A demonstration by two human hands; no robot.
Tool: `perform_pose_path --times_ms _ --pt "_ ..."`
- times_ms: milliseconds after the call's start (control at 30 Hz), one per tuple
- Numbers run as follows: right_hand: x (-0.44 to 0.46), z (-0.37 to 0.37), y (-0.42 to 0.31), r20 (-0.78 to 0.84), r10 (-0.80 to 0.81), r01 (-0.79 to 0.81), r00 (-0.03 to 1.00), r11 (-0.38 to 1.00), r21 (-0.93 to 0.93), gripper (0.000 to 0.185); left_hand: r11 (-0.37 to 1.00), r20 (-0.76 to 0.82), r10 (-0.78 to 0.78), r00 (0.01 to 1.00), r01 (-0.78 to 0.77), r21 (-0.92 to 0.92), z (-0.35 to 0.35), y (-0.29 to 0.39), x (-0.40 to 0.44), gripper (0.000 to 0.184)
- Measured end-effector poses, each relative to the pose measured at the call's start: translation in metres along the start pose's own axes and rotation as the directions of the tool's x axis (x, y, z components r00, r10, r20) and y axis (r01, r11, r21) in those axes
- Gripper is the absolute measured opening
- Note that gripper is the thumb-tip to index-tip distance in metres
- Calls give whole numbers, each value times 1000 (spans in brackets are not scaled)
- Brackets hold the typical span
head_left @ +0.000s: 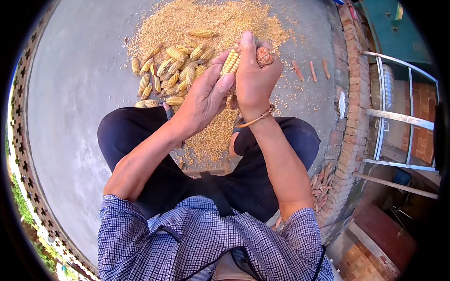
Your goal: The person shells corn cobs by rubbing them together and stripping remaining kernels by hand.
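Note:
My left hand (209, 89) is closed around an ear of corn (231, 62) with yellow kernels showing between the two hands. Against that ear presses my right hand (257, 84), its thumb pointing up, fingers wrapped round a reddish bare corncob (265, 56). Where the cob meets the ear is hidden by the right hand. Below and beyond the hands, loose kernels (211, 140) lie between my feet. To the left of my left hand sits a pile of corn ears (180, 70).
A wide heap of shelled kernels (168, 25) covers the far floor, with one ear (202, 33) on it. Several bare cobs (313, 71) lie to the right; more cobs (322, 187) rest by the low brick wall (355, 93). A metal ladder-like frame (405, 117) stands beyond the wall.

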State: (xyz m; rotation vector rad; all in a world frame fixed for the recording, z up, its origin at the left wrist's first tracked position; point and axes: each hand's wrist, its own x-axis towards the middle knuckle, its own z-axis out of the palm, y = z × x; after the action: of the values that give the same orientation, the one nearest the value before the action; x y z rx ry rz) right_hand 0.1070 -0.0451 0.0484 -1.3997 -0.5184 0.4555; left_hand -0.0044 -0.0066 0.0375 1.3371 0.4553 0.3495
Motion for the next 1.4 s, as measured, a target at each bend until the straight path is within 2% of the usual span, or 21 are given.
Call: perform_pose_path --times_ms 67,100,200,300,400,500,600,633,700,800,867,900,967,1000,1033,1067,1100,1200,1267,1367,1400 --pt "10 -8 4 100 20 -14 995 999 -51 29 986 16 -115 993 117 -121 0 12 -1 56" --pt "14 -10 3 149 124 -129 981 991 25 34 978 40 -108 993 113 -177 -3 9 2 53" --pt "15 -14 -7 300 278 -355 913 903 243 35 932 80 -97 992 119 -342 -14 -1 7 47" --pt "14 -19 -12 369 271 -353 889 919 175 37 885 89 -75 993 108 -454 -19 -2 9 41" --pt "9 -18 -18 379 266 -356 886 915 190 36 916 40 -74 996 84 -392 -16 -3 11 39" --pt "7 -15 -12 321 226 -291 920 942 170 35 993 -71 -55 996 47 -108 -13 -7 15 38" --pt "2 -5 -3 219 153 -185 964 973 134 28 985 -80 4 997 10 173 -4 -13 15 38" --pt "-1 -1 0 179 140 -165 974 977 133 24 997 -57 -53 997 56 47 2 -15 12 42" --pt "-7 7 2 79 59 -67 995 993 97 20 997 -72 28 997 -22 71 6 -21 10 43" --pt "-6 9 -3 42 17 -18 999 999 34 24 996 -56 52 997 -48 75 5 -16 10 49" --pt "3 3 9 -18 -25 23 1000 995 -97 28 996 -31 -52 998 54 70 -5 -16 9 53" --pt "7 1 12 -46 -49 41 998 986 -164 30 998 -10 -70 997 70 5 -4 -11 7 54" --pt "9 0 12 -11 -27 26 1000 997 -68 32 987 30 -98 995 101 -125 -2 2 3 55" --pt "9 1 11 14 -15 15 1000 1000 -16 34 983 9 -117 993 117 -139 -5 2 4 55" --pt "10 -2 10 83 124 -130 989 989 72 30 979 -10 -138 990 134 -152 -11 0 7 54" --pt "11 -4 7 121 172 -185 978 977 109 28 976 -30 -153 988 146 -163 -16 -1 11 54" --pt "11 -5 3 159 219 -242 963 960 141 27 962 -7 -98 995 93 -256 -19 -1 13 51" --pt "9 -10 -1 277 290 -354 916 909 220 25 910 -11 -89 996 77 -407 -22 2 15 46" --pt "8 -9 -4 341 283 -381 897 885 266 25 945 -70 -75 995 48 -322 -20 3 13 44" --pt "5 -4 -2 331 270 -359 904 900 246 27 990 -161 -76 984 56 -127 -18 -6 15 43" --pt "4 -3 -1 313 253 -340 915 903 264 27 997 -179 -21 984 7 -77 -16 -13 17 42"
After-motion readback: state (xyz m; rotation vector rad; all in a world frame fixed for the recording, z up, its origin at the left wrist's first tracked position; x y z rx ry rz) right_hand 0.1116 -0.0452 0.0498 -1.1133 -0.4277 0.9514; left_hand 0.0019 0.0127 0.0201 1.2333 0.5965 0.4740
